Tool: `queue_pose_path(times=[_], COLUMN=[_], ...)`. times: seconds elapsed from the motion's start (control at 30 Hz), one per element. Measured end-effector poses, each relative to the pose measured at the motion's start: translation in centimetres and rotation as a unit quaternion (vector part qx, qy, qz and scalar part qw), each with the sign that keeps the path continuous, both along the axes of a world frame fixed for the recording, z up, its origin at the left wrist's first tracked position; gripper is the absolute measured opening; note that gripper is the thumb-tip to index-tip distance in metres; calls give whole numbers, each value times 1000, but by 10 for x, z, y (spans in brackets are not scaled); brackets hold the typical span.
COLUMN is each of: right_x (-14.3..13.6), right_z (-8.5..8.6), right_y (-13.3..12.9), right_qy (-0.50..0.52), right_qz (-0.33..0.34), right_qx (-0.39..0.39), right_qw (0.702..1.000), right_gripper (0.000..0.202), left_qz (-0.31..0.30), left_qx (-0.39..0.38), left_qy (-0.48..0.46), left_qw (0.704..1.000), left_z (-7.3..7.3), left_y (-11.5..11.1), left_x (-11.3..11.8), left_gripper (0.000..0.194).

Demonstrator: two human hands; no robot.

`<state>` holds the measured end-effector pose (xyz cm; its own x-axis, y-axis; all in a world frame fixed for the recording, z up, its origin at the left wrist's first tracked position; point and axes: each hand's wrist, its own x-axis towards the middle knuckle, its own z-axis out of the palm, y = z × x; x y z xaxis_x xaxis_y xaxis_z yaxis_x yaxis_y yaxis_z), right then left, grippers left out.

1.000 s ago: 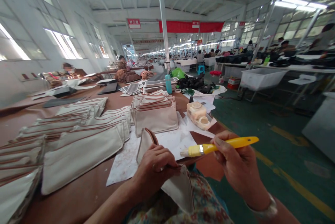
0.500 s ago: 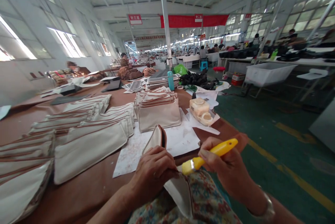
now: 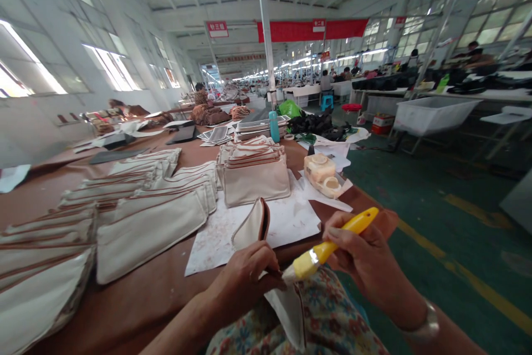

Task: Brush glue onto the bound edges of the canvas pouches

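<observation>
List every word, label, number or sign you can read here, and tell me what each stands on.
"针三组": red-and-white rectangular hanging sign, left of the pale upright post.
"针二组": smaller red-and-white rectangular sign, against the long red banner.
Too small or blurred to read: the small red sign below it, the distant orange-red strip banner, the red-and-white box.
No text made out: the yellow-handled paintbrush.

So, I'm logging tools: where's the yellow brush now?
In the head view, right of centre: the yellow brush is in the right hand, bristles by the left hand.
</observation>
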<state>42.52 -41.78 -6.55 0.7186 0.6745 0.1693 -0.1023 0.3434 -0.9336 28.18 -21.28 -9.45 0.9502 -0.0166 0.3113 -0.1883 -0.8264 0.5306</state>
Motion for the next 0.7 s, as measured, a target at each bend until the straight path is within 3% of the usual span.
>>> queue_pose_path(times=[0.1,0.17,0.23,0.33,0.43,0.5,0.57,0.7], right_x=[10,17,26,45,80,110,142,204], right_z=[6,14,22,26,8,-12,-31,-56], right_y=[-13,-25,-38,-54,-59,-54,-41,-1], right_qy=[55,71,89,79,-13,-105,-151,-244], right_qz=[-86,-155,-217,-294,-353,-382,-381,-355], right_qx=[41,61,81,109,71,-39,-118,-239], right_qw=[994,984,969,946,933,918,904,870], right_gripper=[25,23,19,13,18,31,39,37], left_qz=[-23,-44,-83,-133,-71,6,75,128], left_qx=[19,36,32,-49,-161,-207,-210,-144], left_qy=[7,2,-8,9,89,175,260,357], left_qw=[1000,998,996,990,980,963,940,914], left_z=[20,49,87,142,167,161,139,62], left_y=[3,2,1,13,51,86,120,163], left_x=[13,25,35,39,34,30,25,19], left_gripper=[21,36,56,81,96,101,101,92])
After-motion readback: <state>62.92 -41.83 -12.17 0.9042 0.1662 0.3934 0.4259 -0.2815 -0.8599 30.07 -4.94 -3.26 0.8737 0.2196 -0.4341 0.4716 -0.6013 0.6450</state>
